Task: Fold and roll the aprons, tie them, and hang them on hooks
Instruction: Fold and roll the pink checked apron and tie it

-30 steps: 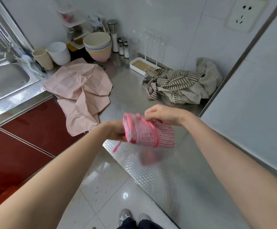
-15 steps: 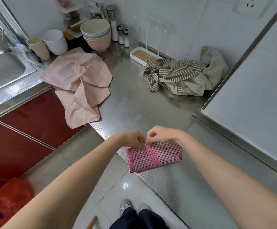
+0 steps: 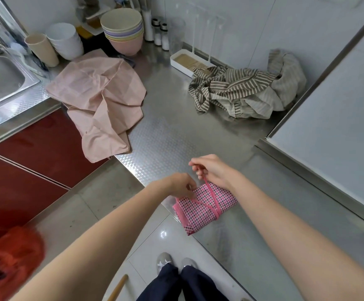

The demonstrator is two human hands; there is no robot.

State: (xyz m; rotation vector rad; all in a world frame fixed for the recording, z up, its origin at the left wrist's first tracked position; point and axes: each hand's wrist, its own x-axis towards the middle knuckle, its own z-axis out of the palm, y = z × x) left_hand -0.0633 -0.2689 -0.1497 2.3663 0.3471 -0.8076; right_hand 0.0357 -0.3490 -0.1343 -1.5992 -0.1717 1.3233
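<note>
Steel counter (image 3: 176,135) in a kitchen corner, white wall behind, white panel (image 3: 339,109) along its right side. Landmark: the pink roll (image 3: 205,208), a rolled checked apron lying at the counter's front edge, its near end just over the lip above the floor tiles. Bare steel stretches behind the roll as far as the other cloths, and more lies to its right.

Right hand (image 3: 214,170) just behind the roll, fingers curled, pinching a pink tie (image 3: 209,192) that runs up from the roll and wraps across it. Left hand (image 3: 181,185) at the roll's left rear corner, fingertips pinched on a second strand of tie that lies over the cloth.

Aprons counted: three. The roll; a pale pink apron (image 3: 103,101) spread loose well behind-left of it, one corner hanging over the edge above the red cabinet (image 3: 35,148); a striped apron (image 3: 242,88) heaped well behind-right, against the wall.

Far behind-left: one stack of bowls (image 3: 122,29), one beige cup (image 3: 42,48), sink (image 3: 1,79).
</note>
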